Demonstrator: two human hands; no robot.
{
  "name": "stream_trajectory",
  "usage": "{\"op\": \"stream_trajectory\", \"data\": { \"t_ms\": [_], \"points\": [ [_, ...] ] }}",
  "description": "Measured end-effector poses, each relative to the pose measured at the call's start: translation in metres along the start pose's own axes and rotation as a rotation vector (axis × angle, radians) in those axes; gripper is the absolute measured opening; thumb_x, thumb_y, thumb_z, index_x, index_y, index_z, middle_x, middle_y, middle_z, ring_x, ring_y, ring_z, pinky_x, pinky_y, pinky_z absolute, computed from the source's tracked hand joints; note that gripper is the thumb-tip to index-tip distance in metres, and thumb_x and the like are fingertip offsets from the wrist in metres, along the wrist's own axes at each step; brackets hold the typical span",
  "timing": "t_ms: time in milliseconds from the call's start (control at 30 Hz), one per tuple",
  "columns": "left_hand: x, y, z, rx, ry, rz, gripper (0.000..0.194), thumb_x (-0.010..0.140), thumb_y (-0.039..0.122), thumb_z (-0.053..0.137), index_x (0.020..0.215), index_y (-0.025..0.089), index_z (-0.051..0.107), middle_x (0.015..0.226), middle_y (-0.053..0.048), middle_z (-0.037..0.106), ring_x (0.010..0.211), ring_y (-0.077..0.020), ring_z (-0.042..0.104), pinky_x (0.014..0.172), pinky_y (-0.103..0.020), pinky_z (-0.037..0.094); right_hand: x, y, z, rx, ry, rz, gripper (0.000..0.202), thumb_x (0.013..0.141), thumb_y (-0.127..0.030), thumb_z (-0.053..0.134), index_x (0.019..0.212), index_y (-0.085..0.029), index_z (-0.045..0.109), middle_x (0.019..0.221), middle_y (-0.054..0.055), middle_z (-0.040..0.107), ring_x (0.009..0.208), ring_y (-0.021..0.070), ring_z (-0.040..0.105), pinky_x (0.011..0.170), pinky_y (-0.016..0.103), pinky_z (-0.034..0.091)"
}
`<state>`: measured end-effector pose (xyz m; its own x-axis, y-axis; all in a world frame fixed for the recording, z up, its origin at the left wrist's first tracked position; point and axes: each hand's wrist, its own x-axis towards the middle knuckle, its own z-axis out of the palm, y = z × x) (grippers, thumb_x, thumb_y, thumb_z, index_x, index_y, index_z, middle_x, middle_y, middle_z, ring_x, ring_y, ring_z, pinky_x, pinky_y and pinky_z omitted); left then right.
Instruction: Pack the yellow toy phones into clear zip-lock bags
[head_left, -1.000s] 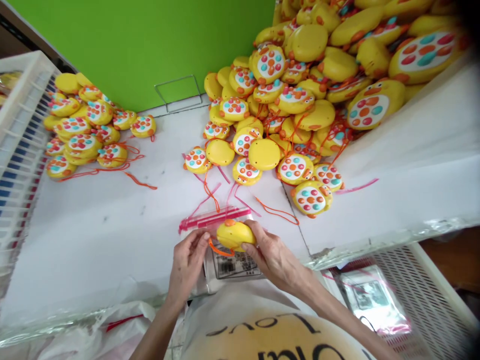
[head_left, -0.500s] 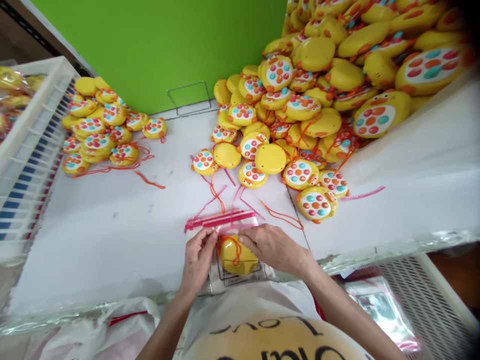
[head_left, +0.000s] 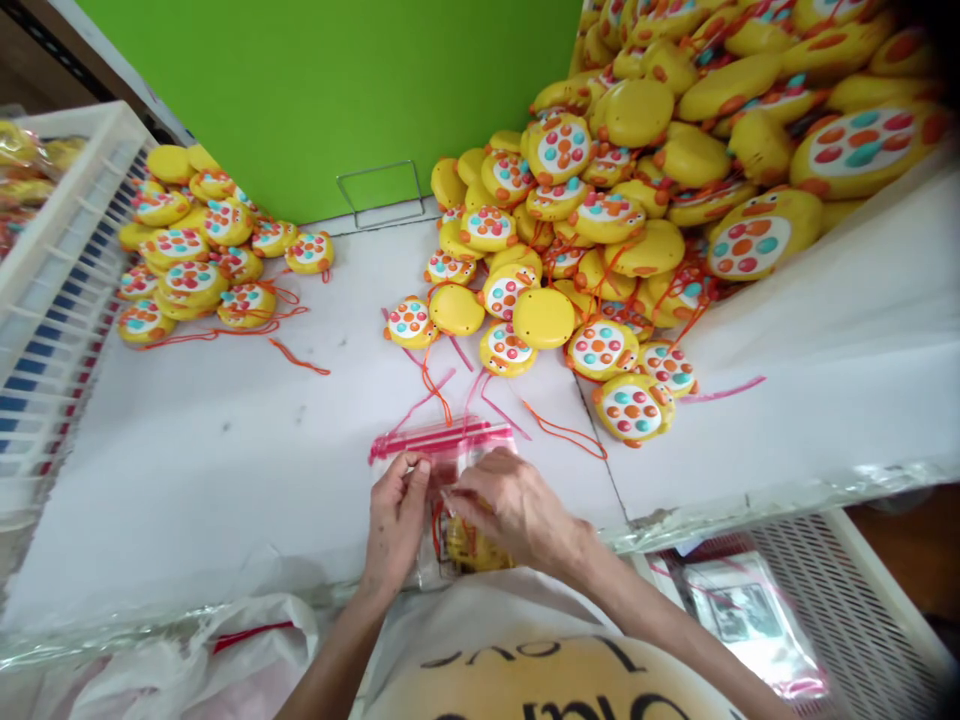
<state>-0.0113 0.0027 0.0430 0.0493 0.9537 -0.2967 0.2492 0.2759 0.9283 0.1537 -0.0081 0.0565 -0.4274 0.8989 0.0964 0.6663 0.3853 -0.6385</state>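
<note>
On the white table (head_left: 187, 440), the left hand (head_left: 397, 512) pinches the clear bag (head_left: 442, 476), yellow toy (head_left: 474, 550) inside; the right hand (head_left: 517, 507) bunches its fingers there, grip unclear. Keeping the clear bag taut should help.

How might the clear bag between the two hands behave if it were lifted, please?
The clear bag would probably flop, since its film looks thin and transparent. It may hang bottom-heavy, as the yellow toy shows through its lower part.
</note>
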Motion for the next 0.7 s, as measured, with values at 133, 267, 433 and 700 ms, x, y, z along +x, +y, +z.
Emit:
{"op": "stream_trajectory", "data": {
  "t_ms": [133,267,433,700],
  "points": [
    [0.001,-0.006,-0.002,-0.106,-0.027,-0.057,0.021,0.086,0.039,0.054,0.084,0.018,0.056,0.075,0.001,0.064,0.071,-0.0148,0.060,0.071,-0.024,0.047,-0.004,0.008,-0.003,0.018,0.115,0.061,0.015,0.091,-0.030,0.054,0.086,-0.017,0.059,0.080,0.005,0.063,0.080,0.0198,0.055,0.077,0.034,0.040],
    [0.000,-0.008,-0.003,-0.082,-0.081,-0.066,0.023,0.087,0.039,0.053,0.085,0.017,0.060,0.082,-0.001,0.066,0.080,-0.0160,0.062,0.075,-0.024,0.047,-0.010,0.008,0.002,0.046,0.156,0.080,0.010,0.090,-0.023,0.054,0.087,-0.016,0.060,0.080,0.005,0.064,0.080,0.0195,0.056,0.080,0.036,0.041],
    [-0.001,-0.006,-0.003,-0.097,-0.119,-0.085,0.021,0.087,0.037,0.055,0.091,0.018,0.063,0.086,-0.001,0.068,0.080,-0.0156,0.062,0.074,-0.024,0.048,-0.010,0.009,0.010,0.065,0.191,0.090,0.007,0.088,-0.020,0.057,0.083,-0.016,0.060,0.078,0.004,0.064,0.080,0.0194,0.056,0.081,0.037,0.041],
    [0.001,-0.003,-0.001,-0.128,-0.128,-0.061,0.020,0.084,0.031,0.058,0.098,0.018,0.065,0.092,-0.002,0.071,0.085,-0.0156,0.065,0.078,-0.023,0.049,0.000,0.003,0.009,0.050,0.256,0.061,0.012,0.090,-0.022,0.055,0.097,-0.019,0.064,0.089,0.004,0.067,0.090,0.0202,0.053,0.089,0.039,0.038]
  ]
}}
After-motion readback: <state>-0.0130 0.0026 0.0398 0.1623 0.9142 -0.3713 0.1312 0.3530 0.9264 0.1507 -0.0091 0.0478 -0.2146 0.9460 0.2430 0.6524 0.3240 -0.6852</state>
